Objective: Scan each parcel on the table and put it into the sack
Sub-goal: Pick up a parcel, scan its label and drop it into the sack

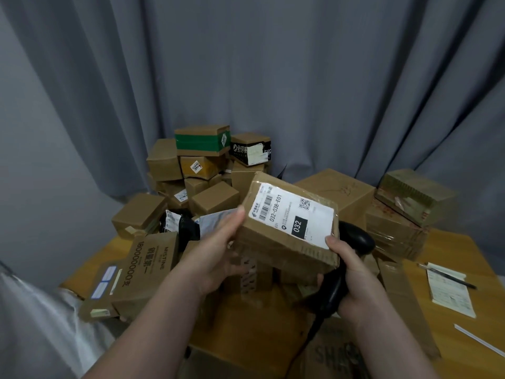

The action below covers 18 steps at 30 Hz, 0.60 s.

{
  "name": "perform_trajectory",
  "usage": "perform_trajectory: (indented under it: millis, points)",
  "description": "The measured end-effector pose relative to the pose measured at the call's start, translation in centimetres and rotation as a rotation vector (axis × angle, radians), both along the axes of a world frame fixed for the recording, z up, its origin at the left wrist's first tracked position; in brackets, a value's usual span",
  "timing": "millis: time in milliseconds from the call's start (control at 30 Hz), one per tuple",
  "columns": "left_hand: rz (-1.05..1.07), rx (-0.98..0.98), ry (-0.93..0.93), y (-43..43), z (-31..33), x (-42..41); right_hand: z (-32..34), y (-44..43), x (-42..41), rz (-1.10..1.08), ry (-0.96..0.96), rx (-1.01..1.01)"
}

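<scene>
Being held up between two hands is one brown cardboard parcel [287, 236], tilted, its one white label [295, 214] turned upward, with "032-038-E01" and a black block reading "032" printed on it. The left hand [218, 258] is clamped on the parcel's left end, thumb laid on the top edge and fingers curled underneath. The right hand [352, 274] is wrapped round the handle of one black scanner [356, 237], and its thumb is pressed onto the near corner of the label. The scanner's head is seen just behind the right hand, tucked against the parcel's right side.

Beyond both hands, well over a dozen more parcels are heaped, nearly all brown boxes. One is banded in green tape [200, 139] at the top of the pile, and one is printed "MISTINE" [151, 265], left of the left hand. Two soft bag parcels, one black and one grey, are wedged in just beyond the left hand. Further boxes are lying under and in front of the hands.

To the right of the right hand, one notepad [448, 291] is lying with one pen [448, 276] across it, and one white strip [478, 340] nearer.

A yellow wooden desk [464, 247] is carrying it all. Grey curtain [246, 64] is hung across the whole background. White fabric [35, 324] is seen left of the left arm; whether it is the sack cannot be told.
</scene>
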<state>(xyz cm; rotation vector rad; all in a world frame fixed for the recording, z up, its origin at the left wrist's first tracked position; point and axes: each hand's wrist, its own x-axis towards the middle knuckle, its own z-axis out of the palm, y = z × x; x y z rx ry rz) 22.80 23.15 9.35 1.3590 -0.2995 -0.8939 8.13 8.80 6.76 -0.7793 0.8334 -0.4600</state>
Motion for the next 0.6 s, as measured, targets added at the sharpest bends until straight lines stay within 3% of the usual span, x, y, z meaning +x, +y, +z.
perform_trajectory:
  millis: [200,400,600]
  points:
    - [0.163,-0.164,0.085,-1.8,-1.3,-1.3,0.2,0.5,0.4,-0.001,-0.015,-0.098]
    - [0.29,-0.145,0.061,-1.3,-1.3,-0.1,1.3,-1.4,-0.9,-0.07,0.067,-0.361]
    - [0.247,-0.142,-0.011,-1.0,-1.5,0.9,4.7,-1.8,-2.0,0.309,0.042,-0.761]
